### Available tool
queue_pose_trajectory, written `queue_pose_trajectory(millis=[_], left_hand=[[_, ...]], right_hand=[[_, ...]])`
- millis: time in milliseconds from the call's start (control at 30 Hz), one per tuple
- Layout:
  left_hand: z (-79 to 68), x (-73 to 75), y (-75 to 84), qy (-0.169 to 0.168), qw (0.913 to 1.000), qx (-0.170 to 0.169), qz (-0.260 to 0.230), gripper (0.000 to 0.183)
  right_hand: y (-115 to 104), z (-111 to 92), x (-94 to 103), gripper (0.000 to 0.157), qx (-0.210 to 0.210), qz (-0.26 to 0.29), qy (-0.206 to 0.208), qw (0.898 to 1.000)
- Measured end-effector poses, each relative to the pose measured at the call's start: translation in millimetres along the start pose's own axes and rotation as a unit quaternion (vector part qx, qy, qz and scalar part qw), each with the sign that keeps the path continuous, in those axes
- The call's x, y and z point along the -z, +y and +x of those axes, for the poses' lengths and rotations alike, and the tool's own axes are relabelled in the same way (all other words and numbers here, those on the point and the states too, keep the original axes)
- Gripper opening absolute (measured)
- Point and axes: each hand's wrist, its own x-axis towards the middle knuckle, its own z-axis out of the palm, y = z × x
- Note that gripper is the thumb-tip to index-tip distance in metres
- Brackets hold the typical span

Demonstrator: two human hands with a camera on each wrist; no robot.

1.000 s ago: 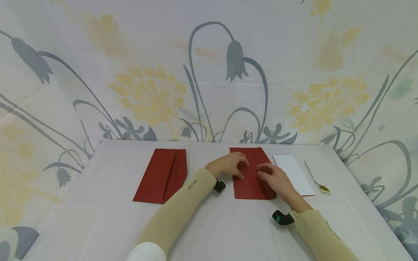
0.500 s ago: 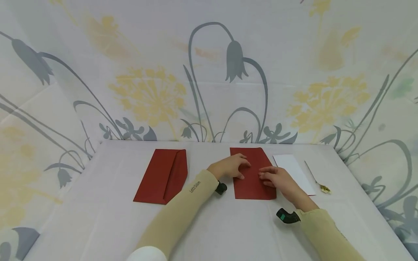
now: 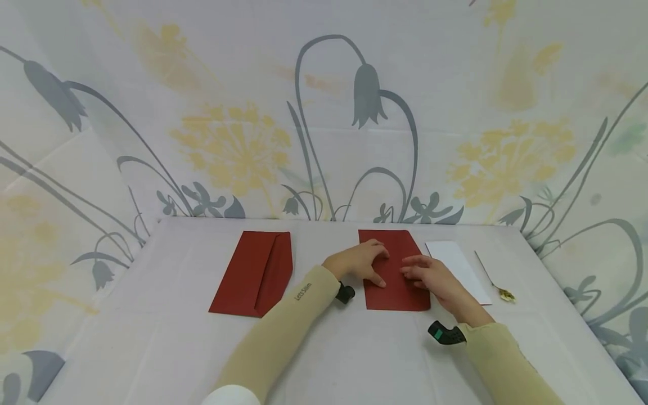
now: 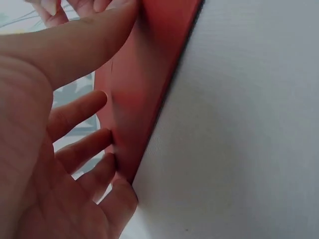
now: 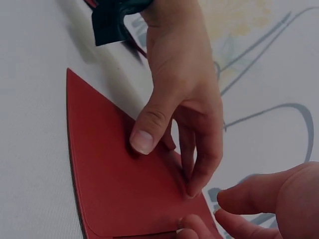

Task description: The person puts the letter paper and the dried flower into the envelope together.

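A red envelope (image 3: 395, 292) lies flat on the white tabletop beneath both hands. My left hand (image 3: 356, 261) rests on its left side, thumb spread from the fingers. The left wrist view shows slightly bent fingers (image 4: 84, 147) touching the red paper (image 4: 142, 99). Over the envelope's right half, my right hand (image 3: 435, 281) has its fingertips on or just above the surface. Close up in the right wrist view, part of the right hand (image 5: 279, 199) is at the lower right, and the left thumb (image 5: 149, 129) lies over the envelope (image 5: 119, 174). Neither hand visibly grips anything.
Another red envelope (image 3: 248, 275) with a fold line lies to the left. Right of the hands is a white card (image 3: 458, 270) with a red edge beneath it. Beyond it lies a thin-stemmed golden flower (image 3: 505, 295). A flower-patterned cloth (image 3: 324, 140) rises behind the table.
My left thumb has spread away from the fingers, nearer the envelope's front edge. My right hand shifted slightly right, then held almost still. The envelope has hardly moved.
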Motion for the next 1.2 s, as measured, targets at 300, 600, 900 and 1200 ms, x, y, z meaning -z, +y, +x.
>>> queue_pose_trajectory(millis=[300,600,900,1200], left_hand=[[-3.5,2.7,-0.9,0.004,0.9999,-0.001,-0.015,0.066],[-2.2,1.4,-8.6,-0.002,0.9985,0.01,-0.053,0.07],[-1.0,1.6,-7.0,0.001,0.999,0.0,-0.046,0.074],[-3.1,1.4,-6.1,0.005,0.9988,-0.003,-0.048,0.073]], right_hand=[[-6,-5,4.8,0.045,-0.004,0.011,-0.017,1.0],[4,-2,17.8,0.051,-0.005,0.07,-0.073,0.995],[-1,-4,15.9,0.05,0.004,0.055,-0.072,0.996],[-1,2,16.4,0.048,-0.021,0.091,-0.069,0.993]])
